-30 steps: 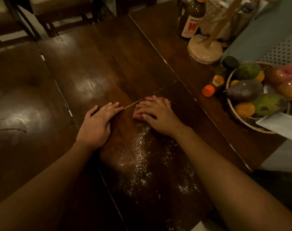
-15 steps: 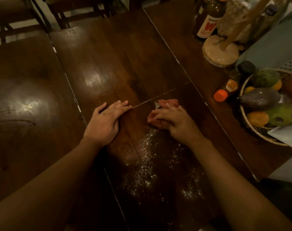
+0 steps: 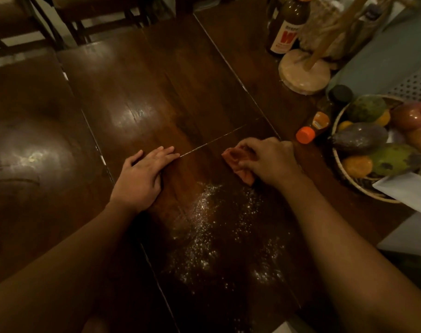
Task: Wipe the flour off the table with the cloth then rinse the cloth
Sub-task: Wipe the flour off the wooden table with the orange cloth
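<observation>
White flour (image 3: 211,234) lies scattered on the dark wooden table (image 3: 156,97), in front of me between my arms. A small pinkish cloth (image 3: 238,162) is bunched on the table just beyond the flour's far right edge. My right hand (image 3: 269,159) presses down on the cloth with its fingers curled over it; part of the cloth is hidden beneath the palm. My left hand (image 3: 142,174) rests flat on the table to the left of the flour, fingers together, holding nothing.
At the right stands a basket of fruit (image 3: 336,162), with an orange-capped bottle (image 3: 312,128) lying beside it. Behind are a round wooden stand (image 3: 303,75) and a brown labelled bottle (image 3: 288,27). White paper (image 3: 406,193) overhangs the basket. Chairs (image 3: 84,18) stand at the far edge.
My right hand has slid to the right with the cloth, away from the left hand, and more of the cloth now shows. The left hand has stayed put.
</observation>
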